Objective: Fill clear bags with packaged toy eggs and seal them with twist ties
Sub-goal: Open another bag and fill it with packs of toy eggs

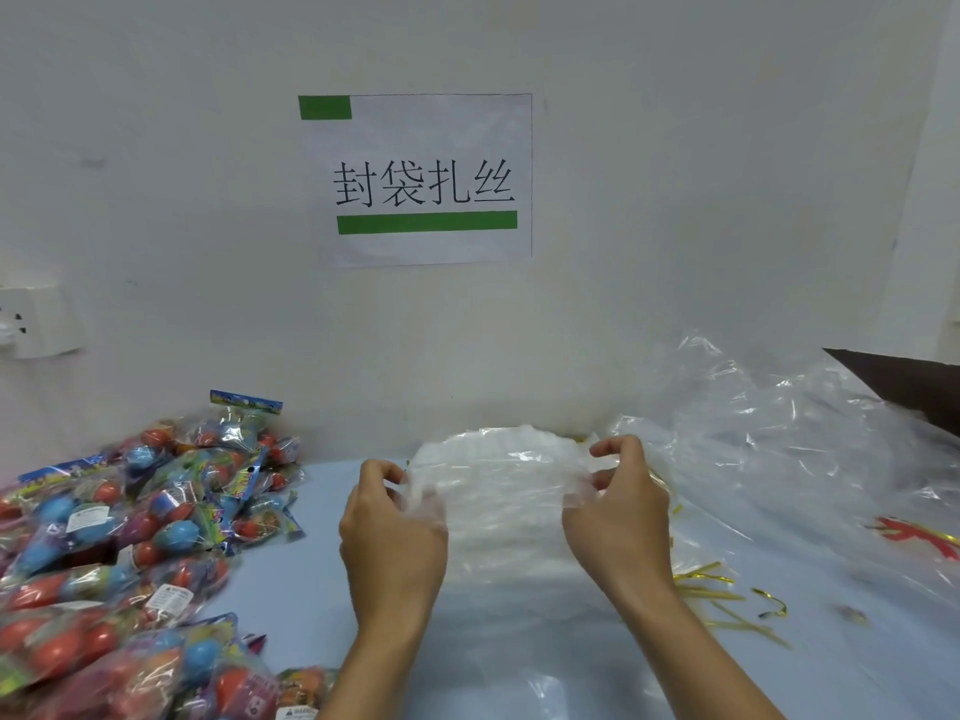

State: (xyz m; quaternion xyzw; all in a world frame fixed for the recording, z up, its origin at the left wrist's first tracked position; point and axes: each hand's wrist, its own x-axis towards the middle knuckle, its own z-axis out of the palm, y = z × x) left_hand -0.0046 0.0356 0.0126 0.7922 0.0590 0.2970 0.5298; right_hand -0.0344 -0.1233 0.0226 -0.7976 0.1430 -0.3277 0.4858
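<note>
Head view: left hand and right hand fingers pinch the top edge of a stack of clear plastic bags on the pale blue surface; heap of colourful packaged toy eggs at left unbagged, gold twist ties loose — filling apparently not yet begun.

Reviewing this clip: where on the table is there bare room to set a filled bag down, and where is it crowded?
Bare blue table shows between the egg packs and the left hand, running back to the wall. The left is piled with egg packs. The centre is taken by the clear bag stack both hands pinch, right hand too. Right of it lie twist ties and loose plastic.
</note>
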